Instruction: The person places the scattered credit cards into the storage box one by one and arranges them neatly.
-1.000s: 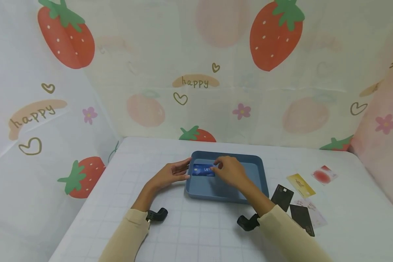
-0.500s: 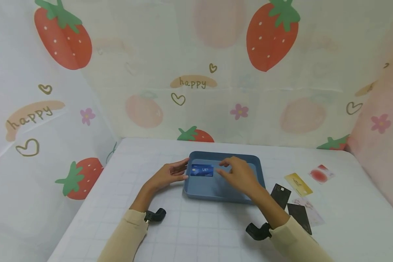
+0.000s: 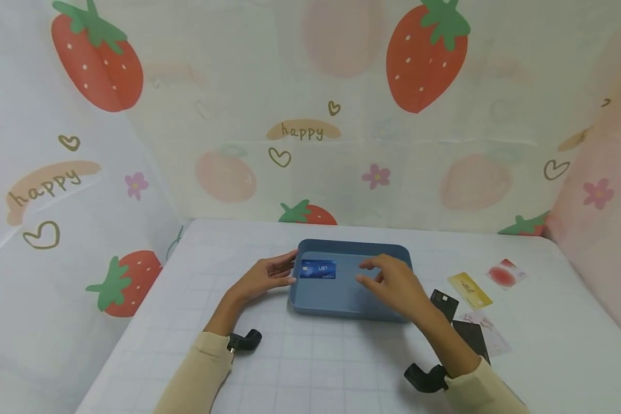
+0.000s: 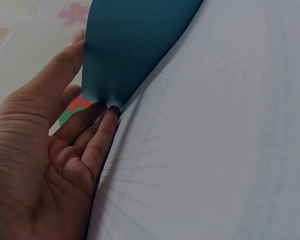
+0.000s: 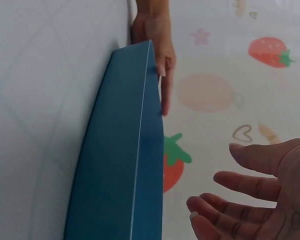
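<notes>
A blue tray (image 3: 341, 293) lies on the white table, and a dark blue VIP card (image 3: 318, 269) lies flat inside it at the left end. My left hand (image 3: 263, 278) touches the tray's left wall with its fingertips; the left wrist view shows these fingers (image 4: 99, 145) against the end wall of the tray (image 4: 135, 45). Over the right part of the tray hovers my right hand (image 3: 395, 286), fingers loosely bent and apart, with nothing between them. In the right wrist view the right hand (image 5: 250, 195) is beside the tray wall (image 5: 110, 145), not touching it.
Right of the tray lie a gold card (image 3: 470, 290), two black cards (image 3: 444, 303) (image 3: 471, 336), a pale floral card (image 3: 491, 333) partly under a black one, and a white card with a red print (image 3: 503, 276). Strawberry-patterned sheets (image 3: 362, 138) stand behind and at both sides.
My right hand has let go of the VIP card and moved right, away from it, its fingers spreading. My left hand has stayed at the tray's left wall.
</notes>
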### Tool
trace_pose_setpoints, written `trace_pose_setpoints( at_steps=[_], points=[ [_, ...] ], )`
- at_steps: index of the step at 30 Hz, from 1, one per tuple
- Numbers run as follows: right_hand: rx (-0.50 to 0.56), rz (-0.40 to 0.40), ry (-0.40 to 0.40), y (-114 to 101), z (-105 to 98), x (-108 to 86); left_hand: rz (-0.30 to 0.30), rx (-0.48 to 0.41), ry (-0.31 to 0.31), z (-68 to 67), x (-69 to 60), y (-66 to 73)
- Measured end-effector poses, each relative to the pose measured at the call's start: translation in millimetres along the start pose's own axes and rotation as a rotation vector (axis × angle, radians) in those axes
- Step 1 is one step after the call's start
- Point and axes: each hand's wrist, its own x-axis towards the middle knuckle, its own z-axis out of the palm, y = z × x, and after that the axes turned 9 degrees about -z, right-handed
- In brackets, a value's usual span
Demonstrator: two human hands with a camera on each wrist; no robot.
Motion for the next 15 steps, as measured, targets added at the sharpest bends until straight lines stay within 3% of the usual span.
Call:
trace_pose_setpoints(
  at_steps=[15],
  points=[
    [-0.002, 0.022, 0.015, 18.5, -31.3, -25.6, -0.003, -0.006, -0.005, -1.4, 0.3, 0.4]
  ],
)
